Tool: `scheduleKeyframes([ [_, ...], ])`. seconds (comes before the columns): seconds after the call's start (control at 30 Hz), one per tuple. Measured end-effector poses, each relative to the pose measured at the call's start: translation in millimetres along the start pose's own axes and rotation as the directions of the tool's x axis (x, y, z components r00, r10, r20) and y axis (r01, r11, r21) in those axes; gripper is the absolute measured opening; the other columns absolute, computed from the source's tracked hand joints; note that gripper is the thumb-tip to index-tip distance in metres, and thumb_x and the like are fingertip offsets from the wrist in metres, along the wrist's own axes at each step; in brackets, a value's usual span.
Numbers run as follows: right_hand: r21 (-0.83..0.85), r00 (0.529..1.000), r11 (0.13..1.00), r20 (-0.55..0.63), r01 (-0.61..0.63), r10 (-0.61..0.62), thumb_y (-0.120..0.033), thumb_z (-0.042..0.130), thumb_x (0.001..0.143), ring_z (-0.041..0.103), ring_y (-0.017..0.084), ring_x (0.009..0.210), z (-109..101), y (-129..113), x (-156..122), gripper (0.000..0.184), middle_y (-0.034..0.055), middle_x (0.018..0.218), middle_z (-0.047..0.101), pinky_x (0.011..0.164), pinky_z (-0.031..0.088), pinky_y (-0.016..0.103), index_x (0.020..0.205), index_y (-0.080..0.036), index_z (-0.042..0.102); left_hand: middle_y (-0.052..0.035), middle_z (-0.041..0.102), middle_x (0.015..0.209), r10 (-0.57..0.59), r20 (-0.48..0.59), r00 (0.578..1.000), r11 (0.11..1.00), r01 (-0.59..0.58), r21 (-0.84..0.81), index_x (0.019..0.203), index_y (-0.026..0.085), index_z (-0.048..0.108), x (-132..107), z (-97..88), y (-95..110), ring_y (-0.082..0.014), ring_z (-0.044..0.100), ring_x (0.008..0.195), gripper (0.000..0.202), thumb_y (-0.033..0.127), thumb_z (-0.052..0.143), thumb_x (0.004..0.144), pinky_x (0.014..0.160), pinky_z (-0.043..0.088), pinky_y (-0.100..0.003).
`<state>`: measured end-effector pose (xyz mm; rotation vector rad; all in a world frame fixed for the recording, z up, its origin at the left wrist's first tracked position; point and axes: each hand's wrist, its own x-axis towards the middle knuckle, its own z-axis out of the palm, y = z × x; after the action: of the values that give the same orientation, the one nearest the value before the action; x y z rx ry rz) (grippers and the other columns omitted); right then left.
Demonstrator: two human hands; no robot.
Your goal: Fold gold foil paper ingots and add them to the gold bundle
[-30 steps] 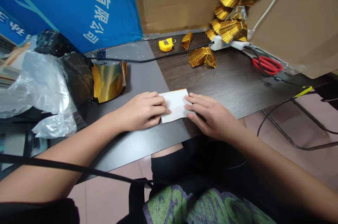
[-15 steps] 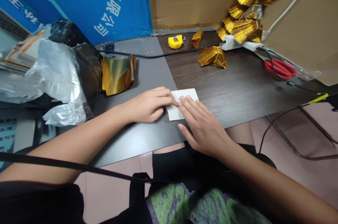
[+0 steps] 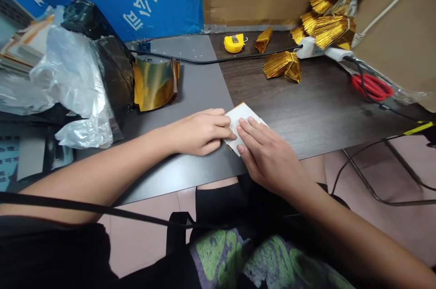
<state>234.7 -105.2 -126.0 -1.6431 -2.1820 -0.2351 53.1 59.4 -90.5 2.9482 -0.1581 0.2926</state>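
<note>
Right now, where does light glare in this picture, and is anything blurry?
In the head view, pale sheen marks the grey tabletop near its front edge; in that view, the gold paper stack gleams; there too, the left hand and right hand look fairly sharp, the green-patterned cloth softer.

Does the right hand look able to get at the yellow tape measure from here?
Probably yes: the right hand rests on white paper, and only a black cable, low across the table, seems to lie before the tape measure.
</note>
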Motion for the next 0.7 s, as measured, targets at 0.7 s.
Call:
scheduleKeyframes([
  [0.7, -0.066, 0.995, 0.996, 0.086, 0.058, -0.052, -0.053, 0.033, 0.107, 0.030, 0.047, 0.152, 6, -5, -13, 0.076, 0.0284, 0.163, 0.032, 0.119, 0.038, 0.061, 0.154, 0.007, 0.043, -0.0062, 0.070, 0.115, 0.173, -0.063, 0.983, 0.985, -0.174, -0.016, 0.116, 0.024, 0.077, -5, 2.5, -10, -0.0196, 0.054, 0.092, 0.041, 0.011, 0.048, 0.092, 0.087, 0.050, -0.035],
])
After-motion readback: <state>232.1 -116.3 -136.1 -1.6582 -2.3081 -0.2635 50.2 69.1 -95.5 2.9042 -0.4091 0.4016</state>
